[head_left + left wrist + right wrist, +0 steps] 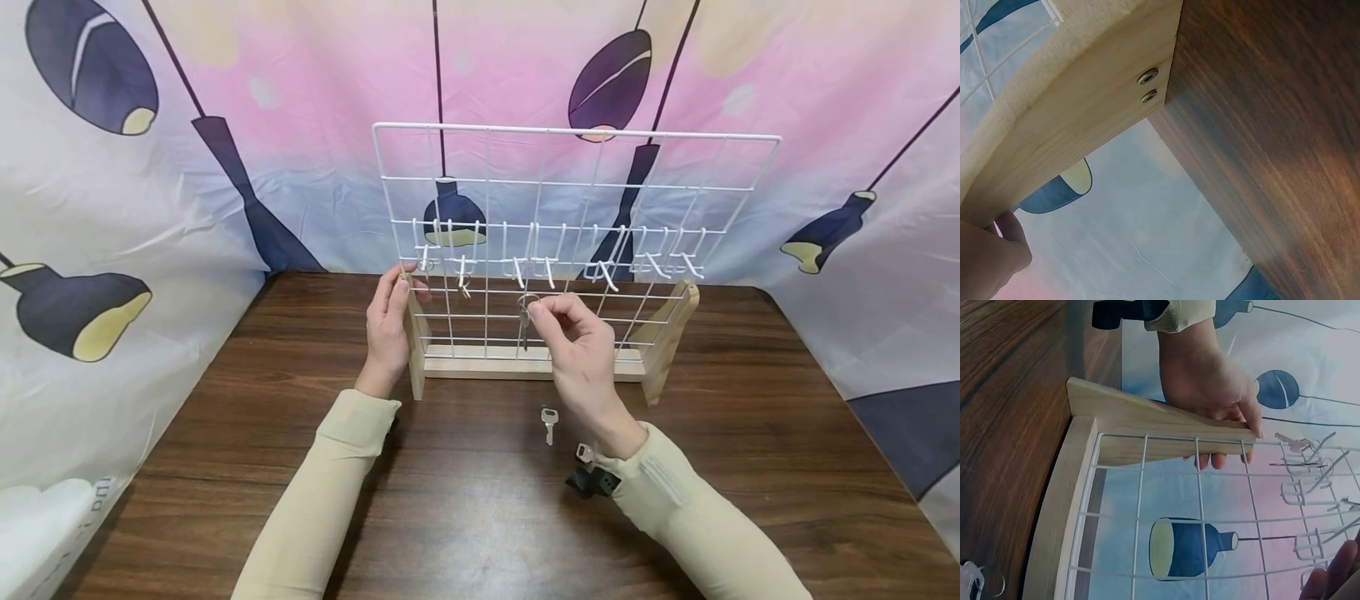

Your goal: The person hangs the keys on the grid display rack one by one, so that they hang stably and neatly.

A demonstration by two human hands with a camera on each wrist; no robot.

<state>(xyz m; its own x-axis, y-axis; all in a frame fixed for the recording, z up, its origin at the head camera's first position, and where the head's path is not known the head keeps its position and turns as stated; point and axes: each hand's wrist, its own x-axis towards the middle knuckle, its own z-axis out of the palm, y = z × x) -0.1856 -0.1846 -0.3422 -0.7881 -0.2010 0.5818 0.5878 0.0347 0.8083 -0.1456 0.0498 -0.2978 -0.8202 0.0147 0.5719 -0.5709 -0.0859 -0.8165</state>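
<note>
Landmark: I take the upright white wire grid (525,129) as my reference; two pale wooden side supports (415,358) (670,346) and one pale wooden base bar (495,369) presumably let it stand by itself.
Left hand: at the grid's left end, the left hand (387,325) grips the left support, thumb near side, fingers round behind; I judge this braces the frame against tipping.
Right hand: in front of the grid's middle, the right hand (585,354) pinches a thin metal ring carrying a silver metal key (525,332); held by the ring, probably so the key hangs free.
Hooks: I count seven white wire hooks (606,275), one row across the grid, presumably spaced so hung things sit apart.
Hung keys: two hooks in use, both toward the grid's left end; a silver key on the outermost (1297,444), another on its neighbour (465,288).
Loose keys: two silver keys (550,427) (585,453) on the dark brown wooden table (465,500), both in front of the grid.
</note>
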